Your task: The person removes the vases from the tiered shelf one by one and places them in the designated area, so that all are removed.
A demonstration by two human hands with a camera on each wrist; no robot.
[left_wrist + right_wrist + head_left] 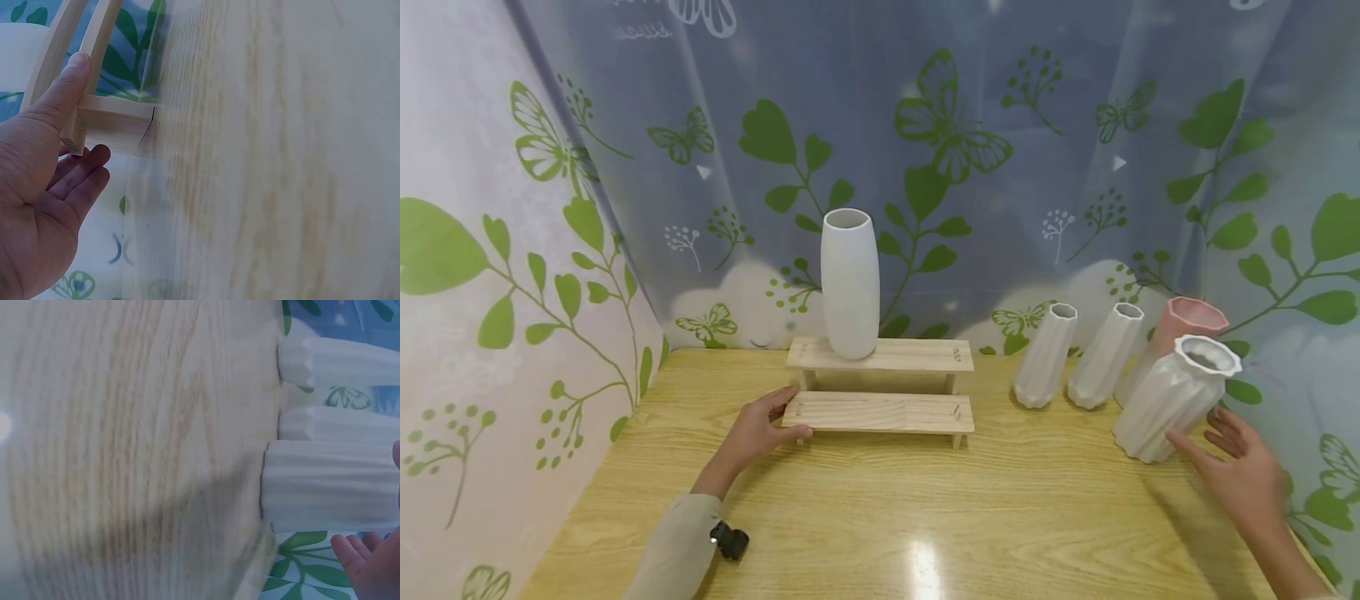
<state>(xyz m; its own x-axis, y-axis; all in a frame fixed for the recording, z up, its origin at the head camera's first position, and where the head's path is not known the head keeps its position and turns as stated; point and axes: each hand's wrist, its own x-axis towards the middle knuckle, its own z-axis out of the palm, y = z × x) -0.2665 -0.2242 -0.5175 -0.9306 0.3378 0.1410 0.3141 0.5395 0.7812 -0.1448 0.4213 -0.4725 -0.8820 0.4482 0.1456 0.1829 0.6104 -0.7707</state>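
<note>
A two-step wooden stand [880, 412] sits on the table, with a tall white vase [850, 283] upright on its upper step. My left hand [762, 425] grips the left end of the lower step, thumb at the front edge and fingers around the end; the left wrist view shows the thumb [65, 87] lying along the wood. At the right, my right hand [1243, 471] is beside a white ribbed vase [1172, 404] with a flared rim, its fingers spread around the lower right side. In the right wrist view a gap shows between the fingertips [340, 544] and this vase.
Two slim white vases [1047, 358] [1105, 358] stand right of the stand. Behind the ribbed vase is a pink-topped vase [1197, 315], partly hidden. A patterned curtain [880, 125] closes off the back and sides of the wooden table [850, 533].
</note>
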